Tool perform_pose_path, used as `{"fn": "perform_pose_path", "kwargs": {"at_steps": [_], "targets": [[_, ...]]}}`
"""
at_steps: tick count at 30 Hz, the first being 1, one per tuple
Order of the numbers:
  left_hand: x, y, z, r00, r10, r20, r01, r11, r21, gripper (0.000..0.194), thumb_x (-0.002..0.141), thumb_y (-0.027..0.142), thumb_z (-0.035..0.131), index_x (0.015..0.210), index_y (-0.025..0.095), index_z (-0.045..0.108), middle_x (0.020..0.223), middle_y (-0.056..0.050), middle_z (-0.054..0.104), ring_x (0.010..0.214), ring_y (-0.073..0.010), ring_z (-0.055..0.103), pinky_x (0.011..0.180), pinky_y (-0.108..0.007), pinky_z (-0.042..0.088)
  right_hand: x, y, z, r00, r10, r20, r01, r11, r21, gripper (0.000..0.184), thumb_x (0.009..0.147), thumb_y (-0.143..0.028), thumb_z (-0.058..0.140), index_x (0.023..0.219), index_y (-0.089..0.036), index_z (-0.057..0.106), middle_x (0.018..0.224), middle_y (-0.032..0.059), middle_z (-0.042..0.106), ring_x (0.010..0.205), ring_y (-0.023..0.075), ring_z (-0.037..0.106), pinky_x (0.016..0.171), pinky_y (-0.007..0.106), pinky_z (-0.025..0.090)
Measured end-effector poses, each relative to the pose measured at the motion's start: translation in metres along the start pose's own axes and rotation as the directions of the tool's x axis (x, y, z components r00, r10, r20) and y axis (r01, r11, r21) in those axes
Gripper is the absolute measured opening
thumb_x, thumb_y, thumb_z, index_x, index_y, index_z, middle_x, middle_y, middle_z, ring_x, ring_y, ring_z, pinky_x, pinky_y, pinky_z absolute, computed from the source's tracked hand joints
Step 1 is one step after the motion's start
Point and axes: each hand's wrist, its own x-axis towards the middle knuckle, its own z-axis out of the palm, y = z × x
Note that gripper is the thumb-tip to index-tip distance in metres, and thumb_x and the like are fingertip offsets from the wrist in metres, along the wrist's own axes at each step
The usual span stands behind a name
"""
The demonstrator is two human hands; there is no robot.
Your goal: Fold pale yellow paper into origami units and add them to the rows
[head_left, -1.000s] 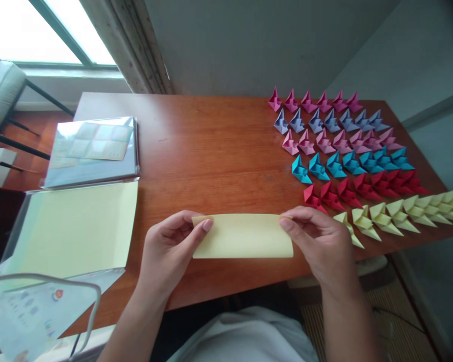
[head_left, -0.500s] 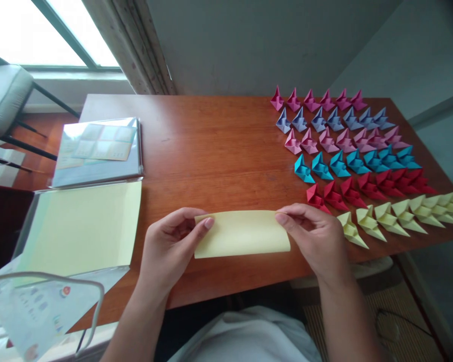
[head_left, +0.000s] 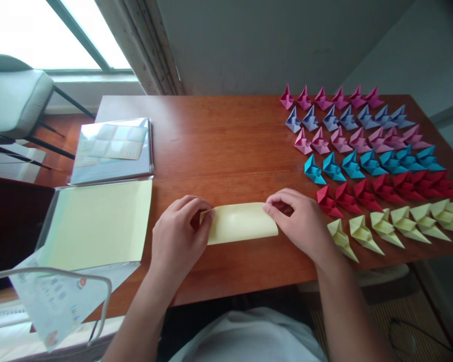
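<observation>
A pale yellow sheet of paper [head_left: 241, 223], folded over into a strip, lies on the wooden table [head_left: 219, 141] in front of me. My left hand [head_left: 179, 236] pinches its left end, fingers curled over the top edge. At the right end my right hand [head_left: 300, 221] pinches the top edge too. Both hands rest low on the table.
Rows of folded paper figures [head_left: 366, 161] in pink, lilac, blue, red and yellow fill the table's right side. A stack of yellow sheets in a clear sleeve [head_left: 98, 221] and a glossy packet [head_left: 113, 151] lie at left. A chair [head_left: 15, 100] stands by the window.
Both hands have moved closer together along the paper and pressed it down nearer the table. The view has shifted slightly left.
</observation>
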Motion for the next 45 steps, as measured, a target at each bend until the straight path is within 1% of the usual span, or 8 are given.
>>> {"fn": "perform_pose_path", "kwargs": {"at_steps": [5, 12, 18, 25, 30, 33, 41, 45], "targets": [[0.010, 0.002, 0.003, 0.999, 0.046, 0.025, -0.050, 0.969, 0.244, 0.014, 0.092, 0.024, 0.053, 0.084, 0.021, 0.064, 0.101, -0.006, 0.065, 0.095, -0.0251, 0.061, 0.084, -0.040, 0.045, 0.013, -0.005, 0.004, 0.998, 0.019, 0.065, -0.004, 0.977, -0.213, 0.014, 0.086, -0.021, 0.065, 0.073, -0.022, 0.063, 0.076, 0.0008, 0.068, 0.080, 0.0206, 0.060, 0.070, 0.032, 0.043], [0.007, 0.003, 0.006, 0.999, 0.026, 0.020, -0.032, 0.926, 0.375, 0.012, 0.092, 0.026, 0.055, 0.086, 0.023, 0.064, 0.106, -0.008, 0.064, 0.098, -0.0277, 0.058, 0.081, -0.042, 0.044, 0.017, -0.004, 0.006, 0.997, 0.016, 0.081, 0.010, 0.952, -0.307, 0.016, 0.087, -0.024, 0.066, 0.072, -0.023, 0.061, 0.073, 0.0004, 0.065, 0.078, 0.0207, 0.058, 0.068, 0.032, 0.041], [0.010, 0.007, 0.005, 0.995, 0.091, 0.046, -0.102, 0.888, 0.449, 0.021, 0.094, 0.024, 0.055, 0.113, 0.022, 0.064, 0.121, -0.013, 0.061, 0.109, -0.0335, 0.054, 0.085, -0.047, 0.043, 0.017, -0.007, 0.007, 0.997, -0.060, 0.044, 0.072, 0.918, -0.389, 0.010, 0.084, -0.018, 0.069, 0.090, -0.022, 0.062, 0.092, 0.0041, 0.065, 0.091, 0.0239, 0.059, 0.075, 0.034, 0.043], [0.018, 0.011, 0.005, 0.932, 0.241, 0.271, -0.328, 0.879, 0.345, 0.032, 0.093, 0.004, 0.045, 0.099, 0.024, 0.070, 0.105, -0.007, 0.069, 0.099, -0.0259, 0.057, 0.081, -0.041, 0.042, 0.018, -0.022, 0.012, 0.966, -0.141, 0.218, 0.224, 0.877, -0.425, 0.022, 0.093, -0.009, 0.053, 0.084, -0.022, 0.068, 0.090, 0.0052, 0.067, 0.089, 0.0223, 0.060, 0.075, 0.033, 0.042], [0.016, 0.013, 0.006, 0.929, 0.251, 0.271, -0.335, 0.882, 0.332, 0.023, 0.098, 0.015, 0.048, 0.096, 0.021, 0.070, 0.102, -0.007, 0.069, 0.095, -0.0254, 0.056, 0.083, -0.040, 0.045, 0.016, -0.028, 0.015, 0.967, -0.124, 0.225, 0.224, 0.832, -0.507, 0.008, 0.091, -0.022, 0.064, 0.085, -0.020, 0.068, 0.089, 0.0073, 0.066, 0.088, 0.0248, 0.062, 0.077, 0.036, 0.044], [0.015, 0.016, 0.008, 0.927, 0.254, 0.275, -0.344, 0.866, 0.362, 0.021, 0.098, 0.017, 0.050, 0.090, 0.019, 0.069, 0.097, -0.007, 0.068, 0.093, -0.0256, 0.056, 0.084, -0.040, 0.046, 0.016, -0.031, 0.019, 0.961, -0.141, 0.238, 0.250, 0.813, -0.526, 0.006, 0.091, -0.020, 0.066, 0.085, -0.019, 0.066, 0.089, 0.0067, 0.065, 0.088, 0.0246, 0.061, 0.076, 0.035, 0.044], [0.006, 0.024, 0.011, 0.880, 0.287, 0.379, -0.420, 0.843, 0.336, 0.026, 0.091, 0.004, 0.052, 0.105, 0.018, 0.068, 0.104, -0.006, 0.069, 0.095, -0.0232, 0.064, 0.082, -0.035, 0.053, 0.007, -0.040, 0.019, 0.882, -0.252, 0.399, 0.408, 0.831, -0.379, 0.026, 0.096, -0.003, 0.050, 0.101, -0.019, 0.070, 0.099, 0.0065, 0.066, 0.098, 0.0211, 0.060, 0.086, 0.033, 0.050], [-0.010, 0.027, 0.011, 0.854, 0.349, 0.387, -0.504, 0.743, 0.441, 0.028, 0.089, 0.002, 0.048, 0.101, 0.014, 0.070, 0.099, -0.007, 0.071, 0.090, -0.0230, 0.068, 0.078, -0.035, 0.056, -0.014, -0.043, 0.017, 0.858, -0.294, 0.421, 0.483, 0.739, -0.469, 0.031, 0.092, 0.001, 0.047, 0.104, -0.015, 0.071, 0.109, 0.0123, 0.069, 0.102, 0.0253, 0.062, 0.090, 0.037, 0.054]]}}
